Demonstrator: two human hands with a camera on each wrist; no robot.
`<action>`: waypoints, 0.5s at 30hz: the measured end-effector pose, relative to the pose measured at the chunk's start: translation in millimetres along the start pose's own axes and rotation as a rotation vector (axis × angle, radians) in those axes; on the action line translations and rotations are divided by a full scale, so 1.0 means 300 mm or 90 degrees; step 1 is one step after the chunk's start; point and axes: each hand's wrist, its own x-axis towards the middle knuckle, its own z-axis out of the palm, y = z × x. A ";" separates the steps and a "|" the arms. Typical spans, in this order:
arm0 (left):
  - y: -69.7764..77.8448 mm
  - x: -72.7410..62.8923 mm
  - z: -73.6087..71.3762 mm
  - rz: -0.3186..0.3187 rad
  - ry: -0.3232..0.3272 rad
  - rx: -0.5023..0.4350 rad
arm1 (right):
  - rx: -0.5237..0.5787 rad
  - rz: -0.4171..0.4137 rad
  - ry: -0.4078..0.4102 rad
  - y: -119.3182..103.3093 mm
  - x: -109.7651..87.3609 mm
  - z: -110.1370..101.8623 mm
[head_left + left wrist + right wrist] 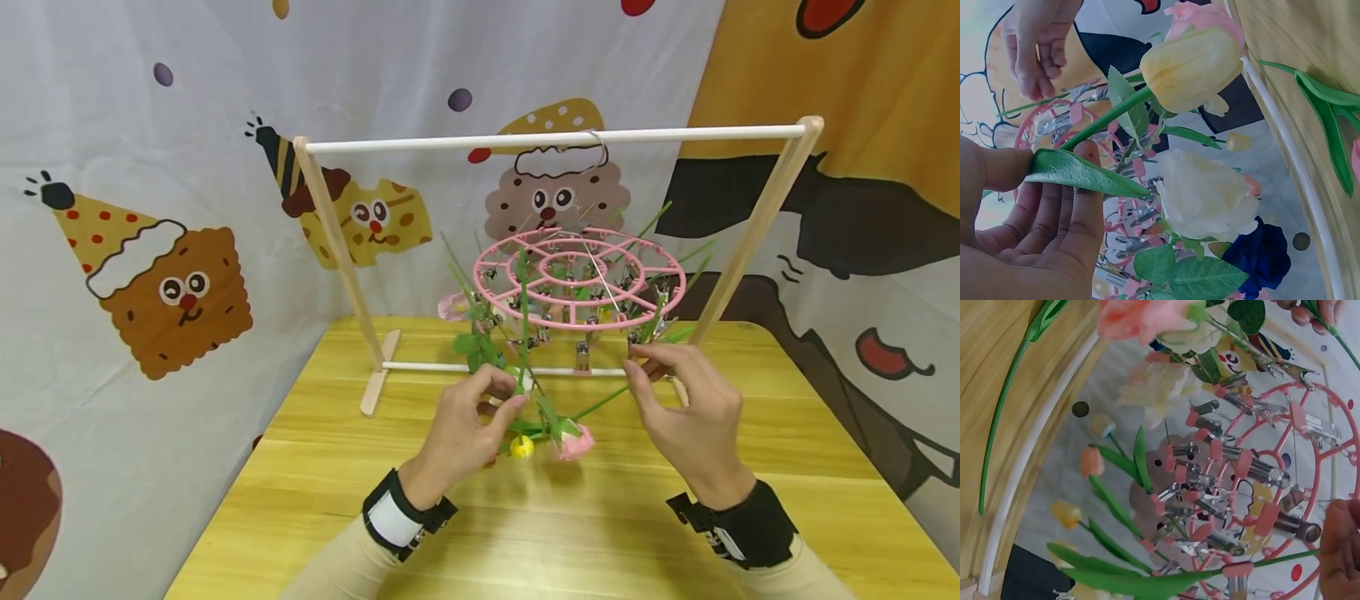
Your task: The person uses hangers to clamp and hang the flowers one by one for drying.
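Note:
My left hand (468,425) pinches the green stem and leaf (1079,169) of an artificial yellow tulip (1191,69), whose stem slants up past the pink ring-shaped clip hanger (573,323). At the hanger's right rim is my right hand (690,408), thumb and index close together beside a metal clip (634,337). Whether those fingers grip the clip is hidden. In the right wrist view, its fingers lie at the right edge, beside a green stem in a pink-tipped clip (1238,569). A pink rose (576,442) hangs near the left hand.
A wooden stand with a white top bar (450,143) carries the hanger. White (1210,197) and blue roses (1260,259) and several tulips hang from clips. One long green stem (1004,425) lies on the wooden table. Behind is a cartoon-printed cloth (427,67).

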 end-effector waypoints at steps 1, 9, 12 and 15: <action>0.004 0.001 0.005 0.003 -0.002 -0.002 | -0.007 0.008 -0.017 -0.002 -0.004 -0.003; 0.033 0.006 0.048 -0.009 -0.027 -0.026 | -0.014 0.113 -0.191 -0.055 0.005 0.017; 0.046 0.010 0.070 -0.024 -0.037 -0.046 | 0.011 0.157 -0.227 -0.064 0.027 0.038; 0.054 0.013 0.097 -0.031 -0.043 -0.057 | 0.037 0.189 -0.244 -0.060 0.043 0.055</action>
